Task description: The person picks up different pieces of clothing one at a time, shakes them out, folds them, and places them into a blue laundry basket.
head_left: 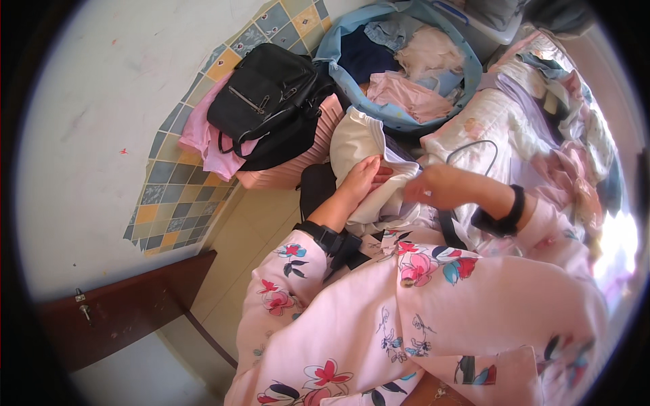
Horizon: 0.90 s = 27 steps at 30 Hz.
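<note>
A cream cloth item (351,139) with a greyish-white inner side lies in front of me, its opening edge spread and facing right; its exact kind I cannot make out. My left hand (365,181) grips it at the near side, fingers bent over the fabric. Closed in a pinch, my right hand (443,187) is at the right edge of the same cloth; what is between its fingertips is mostly hidden. Black bands circle both my wrists, below pink floral sleeves.
Beyond the cloth stands a round blue fabric bin (330,73) full of clothes. To its left, a black backpack (261,91) rests on a pink ribbed case (288,174) beside a tiled wall. Floral bedding (467,132) with heaped clothes lies right. A brown wooden panel (128,308) is lower left.
</note>
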{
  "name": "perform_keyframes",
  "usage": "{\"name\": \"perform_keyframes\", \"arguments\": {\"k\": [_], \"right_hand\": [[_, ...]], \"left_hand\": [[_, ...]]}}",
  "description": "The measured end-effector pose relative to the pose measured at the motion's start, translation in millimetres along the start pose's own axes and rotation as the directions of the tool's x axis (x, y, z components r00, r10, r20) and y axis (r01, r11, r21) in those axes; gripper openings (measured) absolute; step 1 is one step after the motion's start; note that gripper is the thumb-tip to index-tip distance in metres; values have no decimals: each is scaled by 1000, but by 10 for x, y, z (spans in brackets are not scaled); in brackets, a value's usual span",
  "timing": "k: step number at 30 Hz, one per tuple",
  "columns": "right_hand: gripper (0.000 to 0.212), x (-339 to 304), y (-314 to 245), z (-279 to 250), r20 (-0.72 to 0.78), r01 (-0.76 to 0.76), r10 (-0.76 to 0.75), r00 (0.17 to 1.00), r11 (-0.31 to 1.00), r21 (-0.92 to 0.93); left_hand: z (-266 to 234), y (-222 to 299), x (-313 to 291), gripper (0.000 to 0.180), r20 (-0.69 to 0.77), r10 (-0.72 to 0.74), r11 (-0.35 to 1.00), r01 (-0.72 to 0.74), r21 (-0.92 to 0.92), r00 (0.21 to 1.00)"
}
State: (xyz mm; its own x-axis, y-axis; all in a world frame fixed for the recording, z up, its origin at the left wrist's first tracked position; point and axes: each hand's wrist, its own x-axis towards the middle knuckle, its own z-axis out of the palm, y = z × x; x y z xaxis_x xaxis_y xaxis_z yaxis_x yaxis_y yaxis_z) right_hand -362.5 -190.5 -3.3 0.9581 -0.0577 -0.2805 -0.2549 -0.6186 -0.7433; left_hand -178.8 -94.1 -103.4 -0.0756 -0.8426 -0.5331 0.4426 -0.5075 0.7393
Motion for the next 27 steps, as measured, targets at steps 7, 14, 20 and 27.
{"name": "perform_keyframes", "arguments": {"k": [7,14,20,27], "right_hand": [[27,264,-98,92,-409,179,-115,905,977,120],[29,-18,569,341,-89,268,-297,951,932,-246],[50,460,720,353,-351,-295,392,851,908,299],[70,1133,534,273,-7,-469,478,879,865,180]], "left_hand": [[155,126,-476,38,218,164,660,-271,700,962],[16,-116,-1101,55,389,-115,291,-343,893,914],[16,-251,-852,59,492,-157,354,-417,837,856],[62,-214,-914,61,454,-162,306,-393,867,876]]}}
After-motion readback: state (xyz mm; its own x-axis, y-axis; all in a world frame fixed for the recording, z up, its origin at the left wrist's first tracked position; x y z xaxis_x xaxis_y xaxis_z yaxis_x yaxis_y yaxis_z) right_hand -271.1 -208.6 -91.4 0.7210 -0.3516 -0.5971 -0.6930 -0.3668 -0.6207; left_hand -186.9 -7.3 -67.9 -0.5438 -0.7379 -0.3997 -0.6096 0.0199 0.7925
